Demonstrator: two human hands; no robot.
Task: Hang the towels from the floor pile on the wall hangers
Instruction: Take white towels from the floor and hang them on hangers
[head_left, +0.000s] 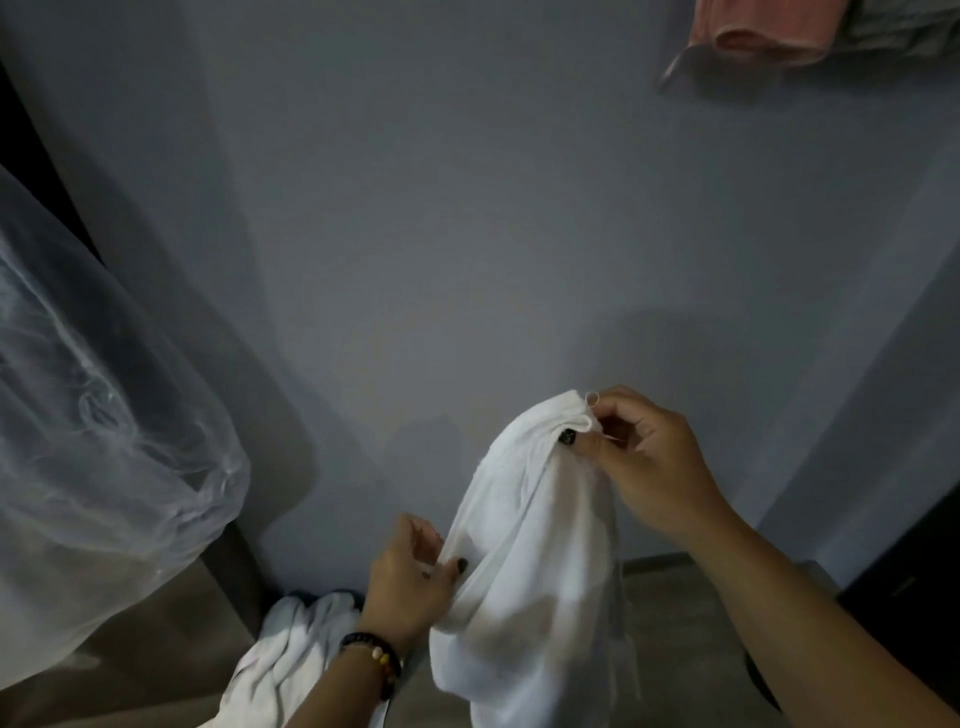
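Observation:
A white towel hangs in front of me, held up off the floor. My right hand pinches its top corner, where a small loop shows. Lower down, my left hand grips a fold along the towel's left edge; a beaded bracelet sits on that wrist. More white cloth of the floor pile lies below my left forearm, against the wall. At the top right a pink towel hangs on the wall; its hanger is hidden.
A grey wall fills the view ahead. A sheer white curtain or net bulges at the left. A dark piece of furniture stands at the right edge. Grey cloth hangs beside the pink towel.

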